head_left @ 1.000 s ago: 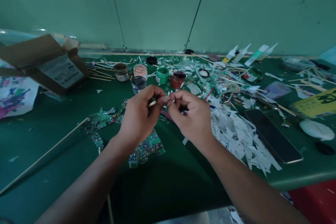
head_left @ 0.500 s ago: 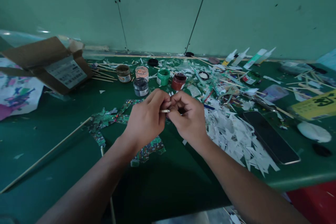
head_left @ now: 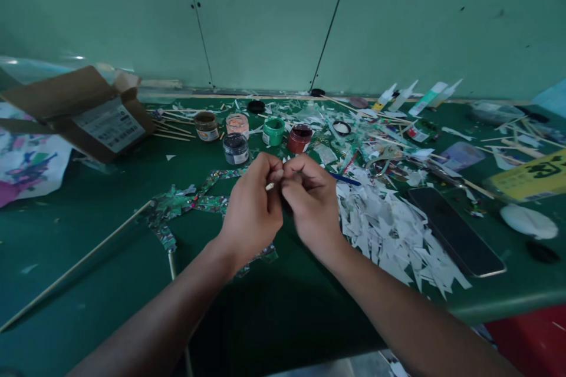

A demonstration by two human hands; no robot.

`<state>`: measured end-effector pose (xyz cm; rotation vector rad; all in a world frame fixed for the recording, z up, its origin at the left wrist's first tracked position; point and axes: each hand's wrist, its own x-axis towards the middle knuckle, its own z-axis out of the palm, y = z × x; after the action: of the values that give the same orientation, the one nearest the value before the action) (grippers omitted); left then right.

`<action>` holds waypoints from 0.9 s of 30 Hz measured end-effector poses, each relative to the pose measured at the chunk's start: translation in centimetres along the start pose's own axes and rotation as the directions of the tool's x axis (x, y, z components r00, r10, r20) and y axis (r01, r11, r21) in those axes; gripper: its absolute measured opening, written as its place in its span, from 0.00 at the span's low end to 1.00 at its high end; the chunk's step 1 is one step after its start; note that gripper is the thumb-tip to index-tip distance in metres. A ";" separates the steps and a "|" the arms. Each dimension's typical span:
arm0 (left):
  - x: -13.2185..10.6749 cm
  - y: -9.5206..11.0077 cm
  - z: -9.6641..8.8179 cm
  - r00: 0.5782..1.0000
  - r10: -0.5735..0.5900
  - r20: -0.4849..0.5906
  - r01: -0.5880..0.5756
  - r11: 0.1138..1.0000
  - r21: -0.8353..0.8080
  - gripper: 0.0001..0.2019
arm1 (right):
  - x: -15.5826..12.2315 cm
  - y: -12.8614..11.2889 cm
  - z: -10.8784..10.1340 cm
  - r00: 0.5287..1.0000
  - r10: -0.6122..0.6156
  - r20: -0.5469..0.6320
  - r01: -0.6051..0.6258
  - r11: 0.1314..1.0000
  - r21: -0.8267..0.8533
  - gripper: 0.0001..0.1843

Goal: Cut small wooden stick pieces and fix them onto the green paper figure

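My left hand (head_left: 253, 212) is closed around a thin wooden stick (head_left: 269, 187), whose pale tip pokes out beside the thumb. Fingertip to fingertip with it, my right hand (head_left: 315, 203) is closed in a pinch. A small white bit shows between the fingertips; what the right fingers hold is mostly hidden. Below and left of the hands lies a glittery green cut-out figure (head_left: 174, 203), partly covered by my left hand and forearm. A long wooden stick (head_left: 79, 263) reaches from it toward the lower left, and a second stick (head_left: 172, 265) runs under my left forearm.
Open paint jars, including a green one (head_left: 273, 131) and a red one (head_left: 299, 138), stand behind the hands. White paper scraps (head_left: 389, 224), a phone (head_left: 455, 232) and scissors (head_left: 382, 162) lie to the right. An open cardboard box (head_left: 88, 112) sits at the left.
Both hands have shifted slightly left, still together. Less of the stick's tip sticks out from my left hand, and more of the blue item beside my right hand shows.
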<state>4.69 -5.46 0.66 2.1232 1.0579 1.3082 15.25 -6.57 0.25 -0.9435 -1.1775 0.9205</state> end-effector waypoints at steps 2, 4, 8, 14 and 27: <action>0.1 0.2 0.2 1.000 -0.025 -0.009 0.024 0.995 -0.100 0.07 | 0.0 0.0 0.3 1.000 0.005 -0.019 -0.004 1.000 0.012 0.05; 0.1 0.5 0.4 0.997 -0.070 -0.010 0.067 0.979 -0.194 0.09 | 0.0 0.0 0.5 1.000 -0.005 -0.031 0.005 1.000 0.023 0.04; 0.1 1.0 0.6 0.980 -0.200 0.005 0.188 0.917 -0.351 0.11 | 0.0 0.1 0.3 0.998 -0.064 0.004 0.064 0.994 0.085 0.07; 0.0 0.9 0.1 0.970 -0.239 0.036 0.232 0.879 -0.417 0.11 | 0.1 -0.2 -1.3 0.983 -0.076 0.167 0.069 0.997 0.045 0.05; 0.0 1.8 0.4 0.929 -0.342 0.139 0.354 0.719 -0.598 0.12 | -0.6 0.0 -1.2 0.972 -0.228 0.053 0.233 0.964 -0.129 0.09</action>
<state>5.72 -6.54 1.69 1.3615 0.8141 1.2213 16.38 -7.32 -0.08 -0.8773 -1.3633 0.6810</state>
